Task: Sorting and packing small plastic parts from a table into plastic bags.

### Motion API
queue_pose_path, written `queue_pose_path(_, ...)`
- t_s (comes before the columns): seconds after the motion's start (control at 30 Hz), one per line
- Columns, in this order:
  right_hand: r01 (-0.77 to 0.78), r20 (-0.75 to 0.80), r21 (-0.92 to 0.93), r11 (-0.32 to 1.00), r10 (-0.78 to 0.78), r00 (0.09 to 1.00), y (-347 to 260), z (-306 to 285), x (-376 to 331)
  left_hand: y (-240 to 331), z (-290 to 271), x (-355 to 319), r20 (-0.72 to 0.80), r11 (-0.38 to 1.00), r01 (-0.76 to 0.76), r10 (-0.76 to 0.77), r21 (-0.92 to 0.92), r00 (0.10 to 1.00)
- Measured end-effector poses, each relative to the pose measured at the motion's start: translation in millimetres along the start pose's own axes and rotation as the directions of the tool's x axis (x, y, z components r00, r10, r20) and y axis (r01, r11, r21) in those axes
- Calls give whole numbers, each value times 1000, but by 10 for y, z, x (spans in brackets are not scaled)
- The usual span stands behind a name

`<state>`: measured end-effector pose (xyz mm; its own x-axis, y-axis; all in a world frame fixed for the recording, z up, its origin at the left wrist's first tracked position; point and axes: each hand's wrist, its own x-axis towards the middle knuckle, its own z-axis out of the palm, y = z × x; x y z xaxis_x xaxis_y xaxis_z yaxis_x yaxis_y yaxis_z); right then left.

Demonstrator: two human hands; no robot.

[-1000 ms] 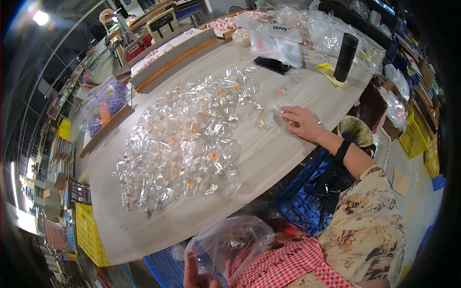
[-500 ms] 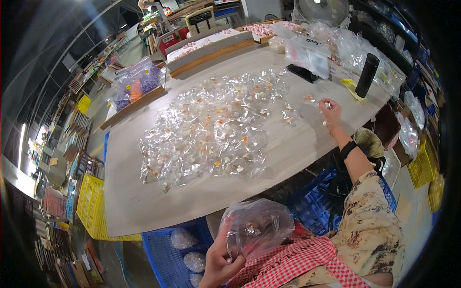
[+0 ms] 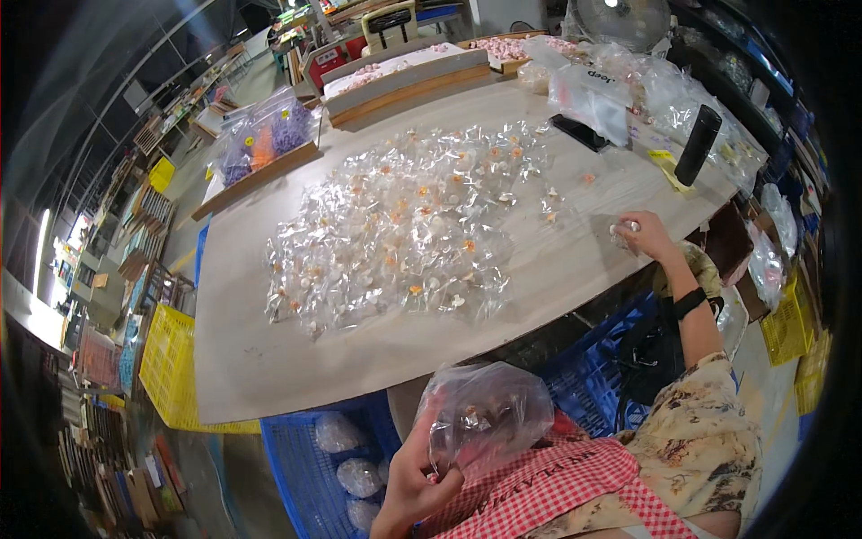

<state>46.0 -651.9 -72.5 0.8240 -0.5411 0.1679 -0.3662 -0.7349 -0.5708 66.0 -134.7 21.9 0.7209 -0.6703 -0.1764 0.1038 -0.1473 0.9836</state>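
My left hand [image 3: 415, 481] is closed on the gathered edge of a clear plastic bag [image 3: 516, 409], in front of my checked apron. Several small items, some orange-brown, show through the bag's wall. Over the right part of the table, my right hand [image 3: 652, 237] pinches a small clear packet [image 3: 621, 233] with white pieces in it. To its left lies a broad spread of small clear packets [image 3: 395, 229], holding white and orange pieces. A lone orange piece [image 3: 589, 179] lies beyond my right hand.
The pale table [image 3: 242, 368] has a black bottle [image 3: 699, 148], a dark phone [image 3: 580, 133] and loose plastic bags [image 3: 669, 99] at far right. A tray [image 3: 256, 184] with bagged purple and orange pieces stands at left. Blue crate [image 3: 296, 476] and yellow crate [image 3: 171, 364] sit below.
My right hand has drawn nearer and slightly right over the table, with the small packet in its fingers. My left hand keeps its hold on the bag. The whole view has shifted slightly.
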Motion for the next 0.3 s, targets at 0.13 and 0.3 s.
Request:
queue_pose_path(0.13, -250, 122, 298, 921, 223, 967, -101, -50, -27, -18, 4, -28, 8, 997, -67, 66, 50, 998)
queue_pose_path(0.3, 224, 101, 631, 742, -365, 926, -1376, 245, -449, 91, 60, -73, -2, 995, 14, -14, 97, 1000)
